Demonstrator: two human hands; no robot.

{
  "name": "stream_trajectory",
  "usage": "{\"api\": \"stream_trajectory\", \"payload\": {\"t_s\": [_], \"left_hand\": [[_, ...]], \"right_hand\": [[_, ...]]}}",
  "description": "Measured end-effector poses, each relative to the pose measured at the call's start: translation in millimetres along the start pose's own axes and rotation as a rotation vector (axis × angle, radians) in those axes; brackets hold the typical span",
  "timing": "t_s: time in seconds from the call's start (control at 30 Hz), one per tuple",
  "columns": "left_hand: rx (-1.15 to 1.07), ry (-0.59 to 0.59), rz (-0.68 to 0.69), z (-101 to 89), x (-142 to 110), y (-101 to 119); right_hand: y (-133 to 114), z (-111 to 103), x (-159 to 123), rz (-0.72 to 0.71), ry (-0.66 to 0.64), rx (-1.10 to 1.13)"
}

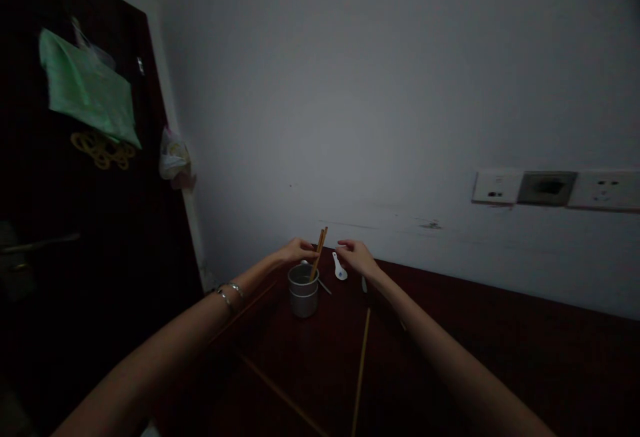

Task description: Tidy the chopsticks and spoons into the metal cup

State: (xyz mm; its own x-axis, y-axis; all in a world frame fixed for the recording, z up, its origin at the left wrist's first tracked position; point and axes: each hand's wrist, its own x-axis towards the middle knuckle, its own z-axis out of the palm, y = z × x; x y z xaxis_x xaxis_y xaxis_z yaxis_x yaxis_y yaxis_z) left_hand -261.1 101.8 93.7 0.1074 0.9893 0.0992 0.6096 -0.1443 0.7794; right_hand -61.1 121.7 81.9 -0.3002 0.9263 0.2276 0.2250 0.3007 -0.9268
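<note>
A grey metal cup stands on the dark red table. Two wooden chopsticks lean in it, their tops rising above the rim. My left hand, with bangles on the wrist, has its fingertips closed at the chopsticks just over the cup. To the right, my right hand hovers with fingers slightly apart, and nothing shows between them. Beside those fingers is a white soup spoon, bowl toward me; contact with it is not clear in the dim light.
Single chopsticks lie about the table: one yellowish stick in front, another stick at front left, and a reddish stick left of the cup. A thin metal handle lies right of the cup. The wall borders the table's back.
</note>
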Motion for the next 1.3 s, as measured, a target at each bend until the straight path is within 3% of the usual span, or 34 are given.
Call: {"api": "stream_trajectory", "payload": {"t_s": [0.17, 0.33, 0.43, 0.6, 0.73, 0.83, 1.0, 1.07, 1.13, 1.2, 1.3], "left_hand": [[-0.048, -0.123, 0.005, 4.1, -4, -14], [-0.035, -0.165, 0.028, 7.8, -1, -19], [-0.039, -0.185, 0.025, 4.5, 0, -16], [-0.156, -0.206, -0.013, -4.8, -2, -3], [-0.301, -0.2, -0.005, -18.7, 3, 13], [-0.415, -0.102, 0.031, -41.6, 13, 29], [-0.5, 0.267, 0.125, -92.3, 34, 43], [-0.434, 0.347, 0.11, -103.9, 43, 31], [-0.29, 0.337, 0.031, -105.6, 51, 6], [-0.097, 0.265, -0.079, -98.2, 56, -26], [0.319, 0.227, -0.211, -77.9, 60, -74]], "right_hand": [[-16, 18, 24, 0.118, -0.037, 0.174], [-14, 31, 33, 0.08, -0.185, 0.153], [-14, 34, 34, 0.046, -0.211, 0.137], [-27, 28, 35, 0.0, -0.178, 0.192], [-50, 6, 38, -0.031, -0.056, 0.254], [-68, -25, 42, -0.082, 0.098, 0.338], [-73, -72, 43, -0.16, 0.325, 0.402], [-63, -76, 40, -0.091, 0.318, 0.362], [-46, -67, 35, 0.009, 0.197, 0.259], [-24, -49, 28, 0.102, 0.005, 0.122], [10, -13, 15, 0.198, -0.163, -0.05]]}}
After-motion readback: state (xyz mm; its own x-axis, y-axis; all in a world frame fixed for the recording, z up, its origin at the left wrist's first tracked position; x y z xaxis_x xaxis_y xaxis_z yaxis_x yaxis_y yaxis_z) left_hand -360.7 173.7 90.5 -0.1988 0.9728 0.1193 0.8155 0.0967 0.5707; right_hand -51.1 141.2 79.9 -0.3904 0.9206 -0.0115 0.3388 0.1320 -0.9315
